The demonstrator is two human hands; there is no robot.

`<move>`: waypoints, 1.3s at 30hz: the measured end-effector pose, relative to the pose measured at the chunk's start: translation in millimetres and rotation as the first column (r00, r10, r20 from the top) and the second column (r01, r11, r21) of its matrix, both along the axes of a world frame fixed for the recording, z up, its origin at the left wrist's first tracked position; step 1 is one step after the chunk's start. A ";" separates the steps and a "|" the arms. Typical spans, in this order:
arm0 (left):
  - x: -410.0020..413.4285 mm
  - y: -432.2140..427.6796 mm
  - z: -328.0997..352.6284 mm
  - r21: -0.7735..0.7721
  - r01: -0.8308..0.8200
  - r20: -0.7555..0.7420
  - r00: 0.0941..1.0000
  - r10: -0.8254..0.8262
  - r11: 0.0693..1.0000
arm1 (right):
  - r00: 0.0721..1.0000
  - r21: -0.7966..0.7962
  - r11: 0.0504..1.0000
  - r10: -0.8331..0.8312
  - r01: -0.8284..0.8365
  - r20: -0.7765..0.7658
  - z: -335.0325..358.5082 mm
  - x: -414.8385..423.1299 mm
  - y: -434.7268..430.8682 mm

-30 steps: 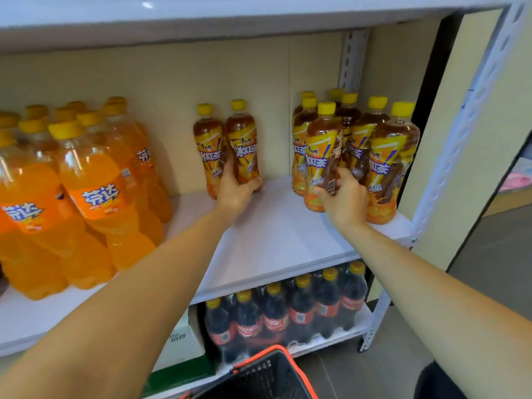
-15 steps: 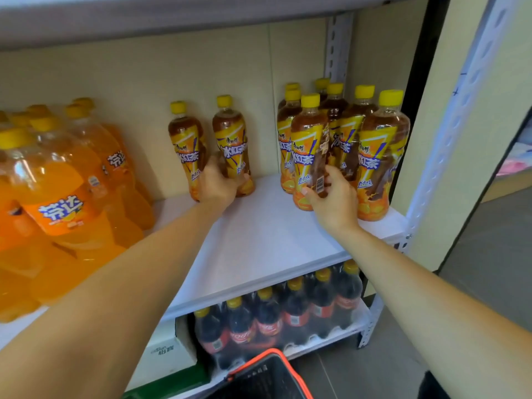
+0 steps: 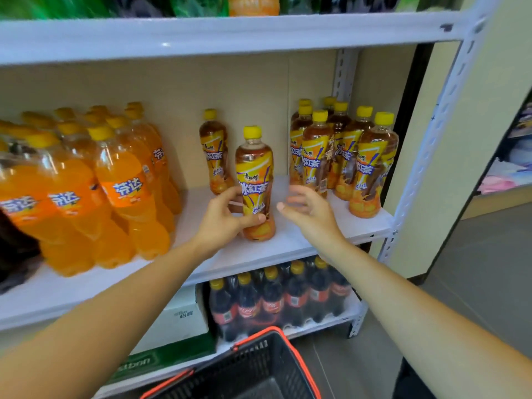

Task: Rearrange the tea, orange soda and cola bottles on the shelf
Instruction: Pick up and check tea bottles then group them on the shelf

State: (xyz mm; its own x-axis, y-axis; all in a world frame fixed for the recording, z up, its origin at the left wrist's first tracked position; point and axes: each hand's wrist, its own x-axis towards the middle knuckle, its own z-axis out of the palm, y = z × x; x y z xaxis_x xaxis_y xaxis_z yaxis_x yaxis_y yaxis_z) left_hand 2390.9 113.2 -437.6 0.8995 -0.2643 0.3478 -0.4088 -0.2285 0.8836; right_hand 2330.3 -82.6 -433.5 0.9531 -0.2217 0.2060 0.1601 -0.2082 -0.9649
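Note:
My left hand [image 3: 223,218] grips the lower half of a tea bottle [image 3: 254,174] with a yellow cap, upright near the front of the white middle shelf [image 3: 288,243]. My right hand [image 3: 309,210] hovers just right of that bottle, fingers spread, holding nothing. A second single tea bottle [image 3: 214,152] stands behind, near the back wall. A cluster of several tea bottles [image 3: 342,154] fills the shelf's right end. Large orange soda bottles [image 3: 123,185] crowd the left side. Cola bottles [image 3: 276,300] sit on the shelf below.
A black basket with a red rim [image 3: 244,367] is below my arms. A white box [image 3: 184,315] stands left of the cola. The upper shelf [image 3: 230,33] hangs overhead. A white upright post [image 3: 437,133] bounds the right side.
My left hand pulled one of the two single tea bottles forward toward the shelf front. My right hand let go of the tea bottle in the right cluster and moved left, open.

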 end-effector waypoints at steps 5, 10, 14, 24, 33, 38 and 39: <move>-63.9 16.9 9.1 -0.092 0.073 -0.017 0.997 -0.075 0.993 | 0.978 0.330 0.927 0.204 -0.177 -0.048 0.3 -34.9 29.4; -103.2 39.6 8.7 -0.173 0.152 -0.190 0.964 -0.185 0.973 | 0.972 0.469 0.861 0.235 -0.196 -0.024 -11.1 -62.1 43.7; -124.6 52.7 -7.9 -0.231 0.147 -0.237 0.950 -0.203 0.962 | 0.966 0.502 0.847 0.245 -0.174 -0.080 -25.3 -75.3 51.9; -128.4 63.0 -24.3 -0.218 -0.018 -0.228 0.973 -0.033 0.976 | 0.936 0.471 0.853 0.324 -0.225 -0.138 -36.7 -87.9 60.3; -119.2 65.3 -8.6 -0.313 0.060 -0.274 0.950 -0.150 0.948 | 0.841 0.435 0.813 0.505 -0.387 -0.195 -41.9 -94.2 68.6; -125.7 58.5 -11.7 -0.285 -0.073 -0.263 0.965 -0.004 0.956 | 0.855 0.503 0.789 0.491 -0.354 -0.167 -37.6 -95.8 73.7; -125.1 59.2 -11.7 -0.279 -0.053 -0.264 0.964 -0.024 0.959 | 0.869 0.504 0.801 0.462 -0.323 -0.178 -37.3 -95.7 74.7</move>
